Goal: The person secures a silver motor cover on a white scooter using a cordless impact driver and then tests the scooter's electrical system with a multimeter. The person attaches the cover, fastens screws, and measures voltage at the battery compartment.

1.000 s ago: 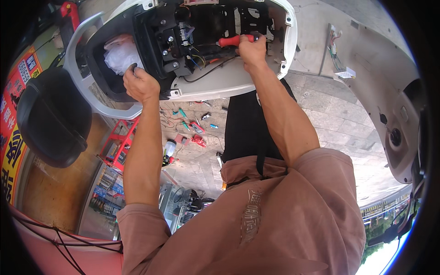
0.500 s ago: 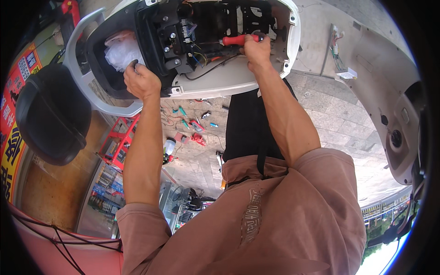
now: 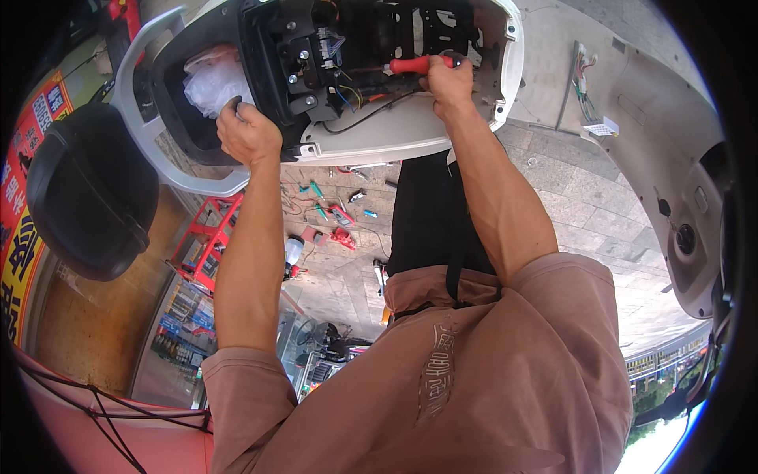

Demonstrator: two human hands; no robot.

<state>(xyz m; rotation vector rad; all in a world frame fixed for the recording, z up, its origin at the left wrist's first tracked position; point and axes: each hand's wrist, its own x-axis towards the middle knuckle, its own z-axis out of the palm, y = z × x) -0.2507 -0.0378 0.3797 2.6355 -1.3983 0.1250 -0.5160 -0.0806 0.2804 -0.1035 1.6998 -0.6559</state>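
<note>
A red-handled screwdriver [image 3: 409, 65] lies sideways in my right hand [image 3: 451, 85], whose fingers wrap round the handle. Its shaft points left, toward the black metal bracket [image 3: 300, 57] and wires inside the open scooter body [image 3: 379, 146]. My left hand [image 3: 251, 136] is closed in a pinch at the black storage compartment [image 3: 170, 79], beside a clear plastic bag [image 3: 215, 85]. Whatever sits between those fingertips is too small to make out. A thin black cable [image 3: 371, 120] runs along the pale inner wall below the screwdriver.
Several tools and a red meter [image 3: 341, 215] lie on the paved floor beyond my forearms. A red rack [image 3: 209, 237] stands left of them. At far left is a black scooter seat [image 3: 95, 197]; a pale panel [image 3: 632, 103] with loose wiring is at right.
The whole view has shifted slightly, with the scooter body a little higher and farther right. Both hands keep about the same hold and place on it.
</note>
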